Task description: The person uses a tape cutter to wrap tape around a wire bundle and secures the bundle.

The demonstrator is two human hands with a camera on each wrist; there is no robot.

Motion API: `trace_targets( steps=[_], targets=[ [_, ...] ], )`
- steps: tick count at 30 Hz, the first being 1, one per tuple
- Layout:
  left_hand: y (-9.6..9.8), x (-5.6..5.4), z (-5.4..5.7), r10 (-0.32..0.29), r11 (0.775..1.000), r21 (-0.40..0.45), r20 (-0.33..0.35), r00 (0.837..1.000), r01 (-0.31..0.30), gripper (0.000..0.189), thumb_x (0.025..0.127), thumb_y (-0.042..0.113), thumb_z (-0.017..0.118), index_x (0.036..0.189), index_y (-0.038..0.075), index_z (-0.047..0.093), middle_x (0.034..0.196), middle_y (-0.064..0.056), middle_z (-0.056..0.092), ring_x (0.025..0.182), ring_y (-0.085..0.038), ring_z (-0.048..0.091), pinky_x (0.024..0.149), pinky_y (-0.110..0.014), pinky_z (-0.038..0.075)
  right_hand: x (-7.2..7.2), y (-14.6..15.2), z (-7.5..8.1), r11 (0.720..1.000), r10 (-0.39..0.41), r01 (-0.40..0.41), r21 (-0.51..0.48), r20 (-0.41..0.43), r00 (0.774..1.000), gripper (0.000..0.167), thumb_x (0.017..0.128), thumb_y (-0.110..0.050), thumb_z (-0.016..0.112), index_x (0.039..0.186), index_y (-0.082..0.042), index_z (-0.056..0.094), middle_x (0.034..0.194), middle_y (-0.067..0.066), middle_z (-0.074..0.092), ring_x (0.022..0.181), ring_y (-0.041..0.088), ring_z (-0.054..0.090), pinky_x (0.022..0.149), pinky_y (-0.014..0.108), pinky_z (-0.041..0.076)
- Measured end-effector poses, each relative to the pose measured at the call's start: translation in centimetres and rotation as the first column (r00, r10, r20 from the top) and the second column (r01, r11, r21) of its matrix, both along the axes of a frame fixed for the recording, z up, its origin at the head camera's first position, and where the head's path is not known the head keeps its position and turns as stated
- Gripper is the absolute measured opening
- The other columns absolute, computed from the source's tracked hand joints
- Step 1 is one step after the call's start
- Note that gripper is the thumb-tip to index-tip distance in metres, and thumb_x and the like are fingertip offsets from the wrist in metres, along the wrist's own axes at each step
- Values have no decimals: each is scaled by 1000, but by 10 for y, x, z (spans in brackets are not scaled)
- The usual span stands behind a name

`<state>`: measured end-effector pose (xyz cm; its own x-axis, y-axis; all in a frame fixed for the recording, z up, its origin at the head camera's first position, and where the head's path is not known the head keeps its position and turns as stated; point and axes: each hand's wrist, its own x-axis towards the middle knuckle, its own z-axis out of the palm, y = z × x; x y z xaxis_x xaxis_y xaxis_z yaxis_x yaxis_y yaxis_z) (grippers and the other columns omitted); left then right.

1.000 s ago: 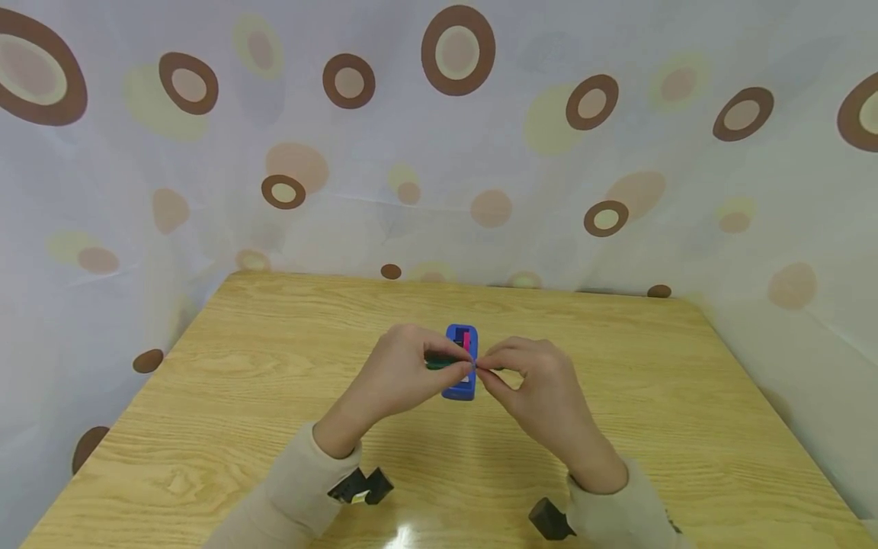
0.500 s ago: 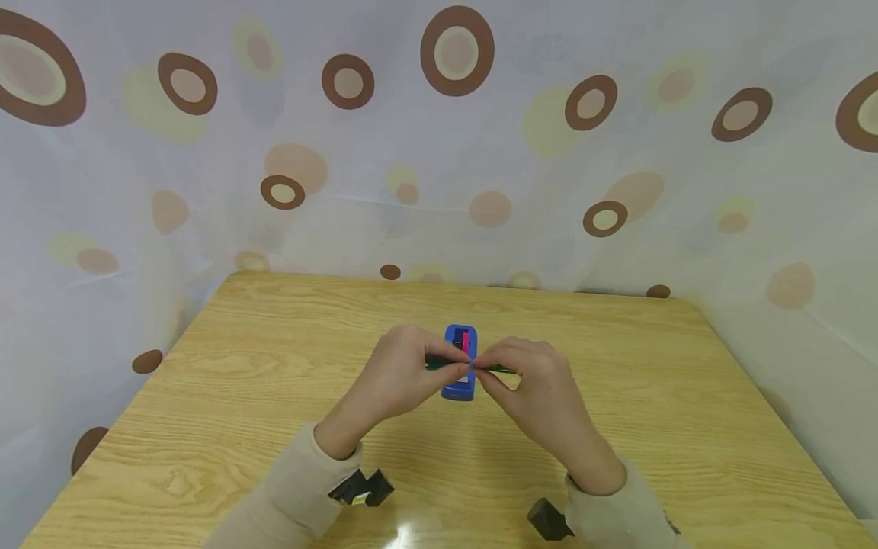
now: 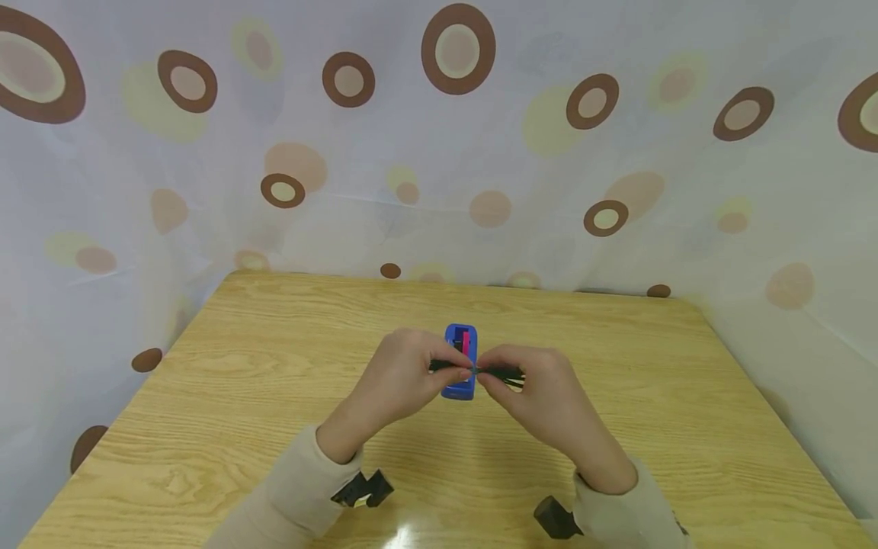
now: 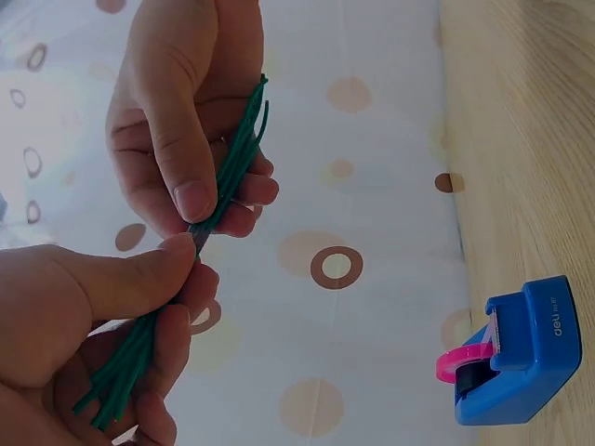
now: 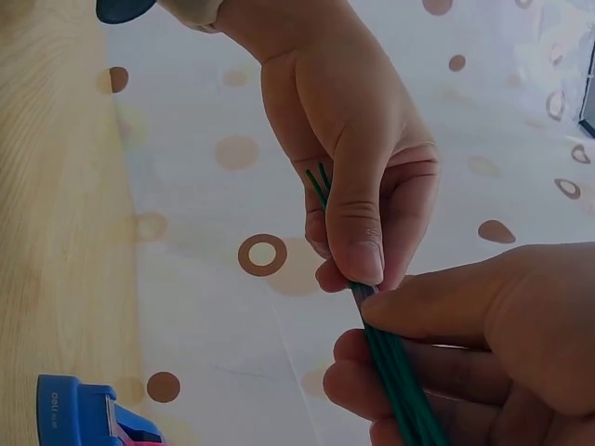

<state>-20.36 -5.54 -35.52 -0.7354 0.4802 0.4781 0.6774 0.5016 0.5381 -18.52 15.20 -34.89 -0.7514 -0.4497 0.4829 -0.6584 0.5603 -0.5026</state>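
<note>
Over the tape dispenser, both hands hold a bundle of thin green strands (image 4: 240,158), possibly wires or stems. The left hand (image 3: 401,377) pinches its middle between thumb and fingers, one end lying across the palm. Thumb to thumb with it, the right hand (image 3: 542,385) pinches the bundle just beside, and loose strand ends stick out past its fingers. A short greyish, shiny band (image 4: 199,238), perhaps clear tape, shows between the two thumbs; the fingertips hide the rest. Beneath the hands stands the blue tape dispenser (image 3: 459,393) with a pink roll (image 4: 465,359).
A wood-grain table (image 3: 274,328) spreads around the hands. Behind it and along its sides hangs a pale curtain (image 3: 411,137) with brown and cream circles. Black cameras sit at both beige sleeves (image 3: 295,480).
The right hand has shifted slightly, and more green strand ends now show beside its palm. Both hands keep pinching near the bundle's middle. The tape dispenser stays in place.
</note>
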Motion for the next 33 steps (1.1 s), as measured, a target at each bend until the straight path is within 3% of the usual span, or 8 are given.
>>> trace_targets(
  steps=[5, 8, 19, 22, 25, 28, 33],
  targets=[
    [1, -1, -1, -1, 1000, -9, -169, 986, 0, 7, 81, 14, 82, 88, 13, 81, 84, 4, 75, 76, -8, 70, 67, -20, 52, 0, 1, 0, 1000, 15, -15, 4, 12, 1000, 11, 85, -4, 77, 93, -11, 76, 89, -5, 73, 79, 3, 67, 69, 31, 57],
    [2, 0, -1, -3, 1000, -17, -188, 982, 0, 8, 81, 15, 82, 89, 14, 81, 85, 5, 75, 77, -8, 70, 68, -20, 52, -1, 2, 0, 1000, 16, -16, 4, -4, 1000, 12, 84, -2, 78, 91, -11, 77, 89, -5, 73, 77, 3, 67, 68, 29, 56],
    [-1, 1, 3, 10, 998, -64, -10, 1000, -11, 8, 87, 21, 78, 94, 19, 81, 91, 8, 74, 80, -4, 67, 63, -21, 49, -3, 1, -2, 1000, 1, -2, -14, -60, 998, 17, 81, 2, 78, 88, -13, 77, 86, -6, 71, 77, 6, 67, 68, 29, 56],
    [-2, 2, 5, 24, 997, -73, 21, 1000, -22, 9, 89, 23, 76, 96, 20, 81, 92, 8, 74, 70, 0, 61, 55, -20, 44, -3, 1, -3, 1000, 4, -5, -13, -84, 996, 18, 80, 3, 79, 86, -14, 77, 85, -6, 71, 77, 6, 67, 68, 28, 56],
    [-3, 3, 7, 38, 996, -88, 49, 998, -33, 10, 90, 26, 75, 97, 20, 81, 91, 8, 74, 51, 2, 45, 46, -21, 33, -3, 1, -4, 1000, 13, -14, -7, -109, 994, 18, 79, 2, 81, 85, -14, 77, 85, -8, 71, 77, 5, 67, 68, 26, 55],
    [-3, 4, 7, 43, 994, -102, 74, 996, -35, 11, 91, 26, 74, 97, 20, 81, 89, 7, 74, 42, -2, 30, 44, -22, 26, -3, 0, -5, 999, 32, -31, 9, -150, 988, 17, 78, 2, 82, 83, -14, 77, 85, -8, 70, 77, 5, 66, 68, 24, 55],
    [-5, 1, 7, 15, 993, -120, 149, 989, 3, 14, 93, 27, 72, 98, 18, 81, 85, 9, 74, 44, -1, 34, 45, -22, 28, -4, 0, -6, 996, 71, -56, 67, -252, 965, 19, 75, 2, 83, 81, -14, 75, 85, -7, 70, 76, 5, 65, 70, 29, 55]
  ],
)
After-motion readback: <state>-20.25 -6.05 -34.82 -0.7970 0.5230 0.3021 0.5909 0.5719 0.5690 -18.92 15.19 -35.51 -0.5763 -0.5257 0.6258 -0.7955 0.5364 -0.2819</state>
